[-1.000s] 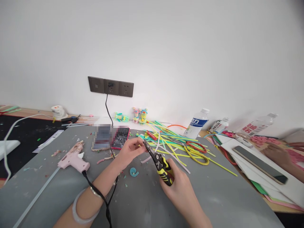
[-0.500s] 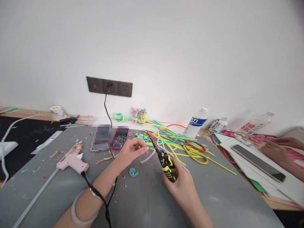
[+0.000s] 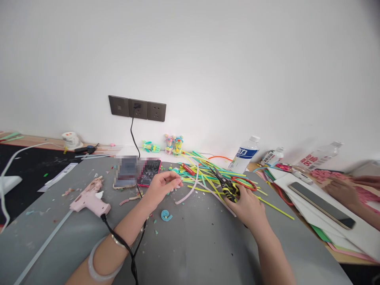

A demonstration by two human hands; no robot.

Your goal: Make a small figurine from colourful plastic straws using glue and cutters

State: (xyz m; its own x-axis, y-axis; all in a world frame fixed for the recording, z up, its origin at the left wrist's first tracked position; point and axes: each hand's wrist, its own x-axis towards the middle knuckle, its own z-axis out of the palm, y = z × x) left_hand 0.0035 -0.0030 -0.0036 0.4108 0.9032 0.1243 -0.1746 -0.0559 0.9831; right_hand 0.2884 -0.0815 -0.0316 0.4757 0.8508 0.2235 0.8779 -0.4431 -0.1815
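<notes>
In my right hand [image 3: 249,208] are black-and-yellow long-nose pliers [image 3: 227,188], gripped by the handles. Their jaws point up and left over a heap of yellow and green pipe cleaners [image 3: 209,180]. My left hand [image 3: 164,186] is closed in a pinch, with something small and pale at the fingertips that I cannot make out. A pale pink strip [image 3: 194,186] curves between my hands. Below my left hand lies a blue coil [image 3: 166,215]. Yellow-and-orange-handled scissors [image 3: 243,182] are partly hidden behind my right hand and the pliers.
A pink glue gun [image 3: 90,201] lies at left, its black cord running under my left forearm. Two phones [image 3: 126,174] lie behind it. Small pipe-cleaner figures [image 3: 173,145] and a bottle [image 3: 245,154] stand near the wall. At far right another person's hands [image 3: 346,194] handle pink pieces.
My right hand has moved right with the pliers, from beside the pale strip to over the heap by the scissors. My left hand has shifted only slightly.
</notes>
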